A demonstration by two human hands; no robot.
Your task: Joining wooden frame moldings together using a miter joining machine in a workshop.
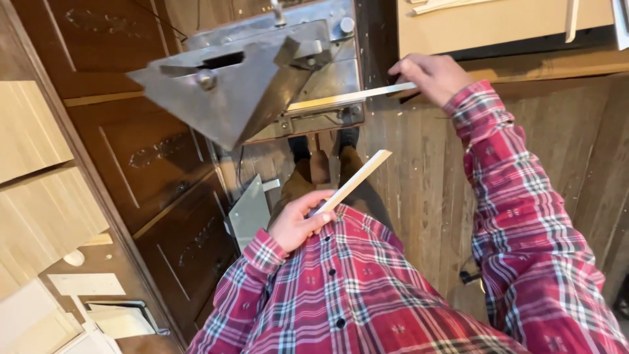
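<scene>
From the head view, looking down past my plaid shirt (pixel 354 288), my left hand (pixel 298 223) sits near my chest with its fingers (pixel 321 219) closed around the near end of a short pale wooden strip (pixel 357 180). That strip rises out of my grip and slants away to the far right, its cut end free in the air over the plank floor (pixel 419 190).

My right hand (pixel 429 75) is stretched out farther away and to the right. Its fingers are pinched tight on the right end of a longer thin strip (pixel 347 98). This strip runs left from my grip, lying nearly flat, and passes under the slanted grey metal head of the cutting machine (pixel 249 85), resting on the machine's flat bed. So one strip is well apart from the machine, close to my body, and the other reaches from my far hand into it.

Dark carved wooden panels (pixel 144 157) lie to the left of the machine. Pale boards (pixel 39 196) are stacked at the left edge.
</scene>
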